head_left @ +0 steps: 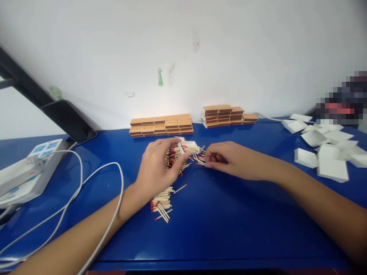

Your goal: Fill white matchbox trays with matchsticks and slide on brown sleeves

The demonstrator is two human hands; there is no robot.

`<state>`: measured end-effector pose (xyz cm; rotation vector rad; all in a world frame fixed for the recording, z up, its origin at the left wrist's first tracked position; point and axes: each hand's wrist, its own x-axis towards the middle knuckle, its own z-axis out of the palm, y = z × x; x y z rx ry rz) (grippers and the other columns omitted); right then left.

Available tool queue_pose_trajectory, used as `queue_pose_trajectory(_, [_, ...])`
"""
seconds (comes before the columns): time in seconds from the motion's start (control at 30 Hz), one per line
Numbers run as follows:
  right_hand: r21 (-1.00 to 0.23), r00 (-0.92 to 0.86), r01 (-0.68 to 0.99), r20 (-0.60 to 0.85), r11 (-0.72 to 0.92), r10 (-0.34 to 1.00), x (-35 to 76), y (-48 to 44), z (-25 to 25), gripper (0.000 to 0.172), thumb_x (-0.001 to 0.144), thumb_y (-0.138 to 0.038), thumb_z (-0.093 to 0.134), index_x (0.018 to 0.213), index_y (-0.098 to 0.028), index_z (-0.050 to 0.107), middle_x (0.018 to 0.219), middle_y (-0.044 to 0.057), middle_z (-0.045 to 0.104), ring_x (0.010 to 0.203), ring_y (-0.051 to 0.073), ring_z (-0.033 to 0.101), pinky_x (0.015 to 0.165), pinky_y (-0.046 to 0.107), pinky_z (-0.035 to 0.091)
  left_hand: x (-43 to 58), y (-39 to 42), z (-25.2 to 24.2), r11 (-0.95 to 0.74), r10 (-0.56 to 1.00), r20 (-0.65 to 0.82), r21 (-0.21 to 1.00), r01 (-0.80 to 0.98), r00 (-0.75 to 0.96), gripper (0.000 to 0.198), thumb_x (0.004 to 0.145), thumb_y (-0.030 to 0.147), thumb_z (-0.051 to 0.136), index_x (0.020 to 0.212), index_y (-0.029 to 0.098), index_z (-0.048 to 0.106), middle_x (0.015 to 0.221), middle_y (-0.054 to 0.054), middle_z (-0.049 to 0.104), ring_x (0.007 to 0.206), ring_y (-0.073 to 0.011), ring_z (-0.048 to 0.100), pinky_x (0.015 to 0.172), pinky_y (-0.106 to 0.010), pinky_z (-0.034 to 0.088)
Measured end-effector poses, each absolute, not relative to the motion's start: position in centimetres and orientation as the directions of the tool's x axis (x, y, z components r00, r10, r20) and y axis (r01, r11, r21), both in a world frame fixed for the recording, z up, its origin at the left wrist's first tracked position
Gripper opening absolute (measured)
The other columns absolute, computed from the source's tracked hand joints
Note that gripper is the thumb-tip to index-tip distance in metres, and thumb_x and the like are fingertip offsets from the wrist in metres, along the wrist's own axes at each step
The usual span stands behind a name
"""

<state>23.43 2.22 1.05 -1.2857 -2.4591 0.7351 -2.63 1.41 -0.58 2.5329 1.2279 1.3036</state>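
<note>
My left hand is closed around a small white matchbox tray with matches in it, held just above a loose pile of red-tipped matches on the blue table. My right hand rests on the table to the right of the tray. Its fingers are pinched together on a few matches at the edge of the pile.
Two stacks of tan matchboxes stand against the white wall. Several empty white trays lie at the right. A white power strip, its cables and a dark phone sit at the left.
</note>
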Motion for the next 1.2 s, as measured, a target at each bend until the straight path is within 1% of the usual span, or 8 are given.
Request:
queue_pose_trajectory(0.17, [-0.581,-0.501,0.678,0.082,0.45,0.861,24.0,2.4,1.9,0.031,0.101,-0.051,0.056,0.094,-0.023,0.066,0.084,0.003,0.068,0.071,0.018,0.058,0.065,0.031,0.041,-2.7,1.4,-0.6,-0.683,0.669,0.66,0.362,0.635,0.342,0.032,0.095,0.04,0.076,0.117,0.018,0.07,0.111,-0.008,0.079,0.101,-0.0258,0.075,0.093,-0.044,0.057])
queue_pose_trajectory(0.3, [-0.562,-0.478,0.672,0.169,0.482,0.862,24.2,2.2,2.4,0.03,0.102,-0.05,0.053,0.094,-0.023,0.064,0.09,0.004,0.069,0.077,0.019,0.06,0.07,0.032,0.042,-2.7,1.4,-0.7,-0.685,0.663,0.668,0.358,0.634,0.338,0.032,0.096,0.041,0.075,0.118,0.018,0.069,0.113,-0.007,0.079,0.102,-0.0254,0.075,0.093,-0.043,0.056])
queue_pose_trajectory(0.43, [-0.592,-0.472,0.673,0.118,0.444,0.873,24.2,2.2,2.3,0.029,0.103,-0.049,0.053,0.094,-0.024,0.064,0.082,0.002,0.069,0.07,0.017,0.058,0.064,0.03,0.041,-2.6,1.3,-0.6,-0.674,0.663,0.672,0.347,0.652,0.329,0.032,0.096,0.041,0.075,0.117,0.019,0.07,0.112,-0.006,0.079,0.101,-0.0249,0.074,0.092,-0.042,0.056])
queue_pose_trajectory(0.63, [-0.496,-0.462,0.736,0.13,0.461,0.877,24.6,3.2,1.2,0.023,0.1,-0.041,0.057,0.093,-0.023,0.068,0.087,0.003,0.072,0.073,0.017,0.06,0.066,0.029,0.043,-2.6,1.3,-0.5,-0.66,0.674,0.674,0.363,0.658,0.303,0.032,0.095,0.041,0.076,0.117,0.019,0.07,0.11,-0.006,0.079,0.101,-0.0242,0.074,0.091,-0.041,0.056])
queue_pose_trajectory(0.9, [-0.579,-0.502,0.684,0.07,0.445,0.862,24.3,3.1,1.2,0.024,0.098,-0.044,0.062,0.094,-0.023,0.073,0.08,0.002,0.072,0.069,0.015,0.061,0.063,0.029,0.044,-2.5,1.3,-0.7,-0.677,0.654,0.686,0.344,0.65,0.318,0.033,0.095,0.042,0.076,0.117,0.018,0.07,0.11,-0.007,0.079,0.099,-0.0252,0.075,0.09,-0.043,0.057])
queue_pose_trajectory(1.07, [-0.59,-0.498,0.664,0.108,0.459,0.86,24.6,3.3,0.9,0.028,0.098,-0.042,0.06,0.112,-0.022,0.073,0.087,0.003,0.073,0.074,0.017,0.065,0.066,0.03,0.048,-2.6,1.3,-0.7,-0.679,0.658,0.682,0.354,0.643,0.319,0.034,0.095,0.042,0.076,0.117,0.018,0.069,0.111,-0.008,0.08,0.1,-0.026,0.075,0.091,-0.044,0.058])
queue_pose_trajectory(1.13, [-0.578,-0.5,0.667,0.119,0.469,0.858,24.7,3.4,0.8,0.028,0.098,-0.042,0.061,0.114,-0.022,0.074,0.089,0.003,0.074,0.076,0.017,0.065,0.068,0.031,0.048,-2.6,1.3,-0.6,-0.686,0.654,0.683,0.355,0.635,0.325,0.033,0.095,0.042,0.076,0.117,0.018,0.069,0.112,-0.008,0.08,0.102,-0.0261,0.075,0.093,-0.044,0.057])
queue_pose_trajectory(1.2, [-0.569,-0.507,0.671,0.117,0.476,0.854,24.8,3.5,0.8,0.027,0.098,-0.042,0.06,0.11,-0.023,0.076,0.09,0.003,0.075,0.076,0.018,0.065,0.068,0.031,0.048,-2.6,1.2,-0.6,-0.688,0.654,0.683,0.357,0.632,0.325,0.033,0.095,0.041,0.076,0.117,0.018,0.069,0.113,-0.008,0.079,0.103,-0.0261,0.075,0.093,-0.044,0.057])
